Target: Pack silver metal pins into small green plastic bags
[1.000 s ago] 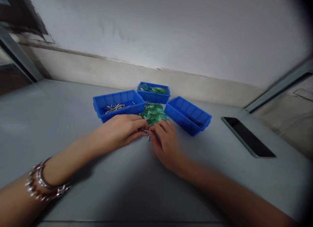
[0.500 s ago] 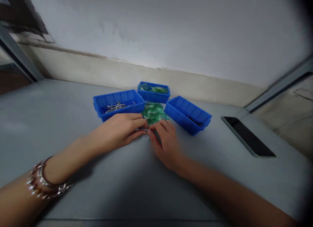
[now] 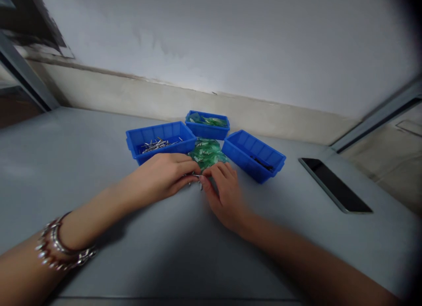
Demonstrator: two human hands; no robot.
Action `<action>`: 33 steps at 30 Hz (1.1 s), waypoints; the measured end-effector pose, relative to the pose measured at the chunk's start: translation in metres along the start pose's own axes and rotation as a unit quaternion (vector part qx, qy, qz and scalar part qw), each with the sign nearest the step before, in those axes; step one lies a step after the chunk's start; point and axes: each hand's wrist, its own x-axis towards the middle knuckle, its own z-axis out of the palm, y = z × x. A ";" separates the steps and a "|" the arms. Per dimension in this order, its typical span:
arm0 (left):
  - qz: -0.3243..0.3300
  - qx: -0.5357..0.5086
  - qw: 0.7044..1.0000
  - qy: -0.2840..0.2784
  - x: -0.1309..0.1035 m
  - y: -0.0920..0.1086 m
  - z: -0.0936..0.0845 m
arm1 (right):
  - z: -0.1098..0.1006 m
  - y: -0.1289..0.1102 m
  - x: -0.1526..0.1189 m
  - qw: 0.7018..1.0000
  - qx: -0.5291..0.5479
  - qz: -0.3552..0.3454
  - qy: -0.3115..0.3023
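Observation:
My left hand (image 3: 169, 174) is closed in a pinch, its thumb and fingers around a thin silvery metal pin (image 3: 195, 176). My right hand (image 3: 224, 187) meets it from the right, thumb and forefinger pinched at the pin's other end. Their fingertips nearly touch and partly cover the pin. Another small silvery piece (image 3: 201, 186) shows just below the fingertips. Just behind both hands lies a green translucent plastic bag (image 3: 207, 151) with small pieces in it. A blue bin (image 3: 141, 136) holding many loose silvery pins stands behind my left hand.
A second blue bin (image 3: 211, 131) at the back holds green plastic bags. To the right, another blue bin (image 3: 245, 154) has small dark parts inside. A phone (image 3: 334, 185) lies on the grey table (image 3: 184, 262) at far right. The wall (image 3: 231, 46) bounds the table's back.
Both hands stay almost in place. The fingers have shifted only slightly around the pin, which shows a little less on the left. Bins, bag and phone are unmoved.

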 end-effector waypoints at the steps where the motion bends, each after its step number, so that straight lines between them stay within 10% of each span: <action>1: -0.001 0.001 1.000 0.002 0.000 0.000 0.000 | 0.000 0.000 0.000 1.000 0.002 -0.001 0.001; 16: -0.012 0.064 0.996 0.063 0.002 -0.006 0.007 | 0.000 0.001 -0.001 0.997 0.035 0.009 0.069; 24: -0.230 0.176 0.942 0.169 -0.002 -0.010 -0.004 | 0.001 0.007 -0.010 0.998 0.037 -0.008 0.043; 33: -0.415 0.218 0.880 0.075 -0.015 -0.021 -0.006 | 0.005 0.001 -0.024 0.994 -0.081 -0.062 -0.047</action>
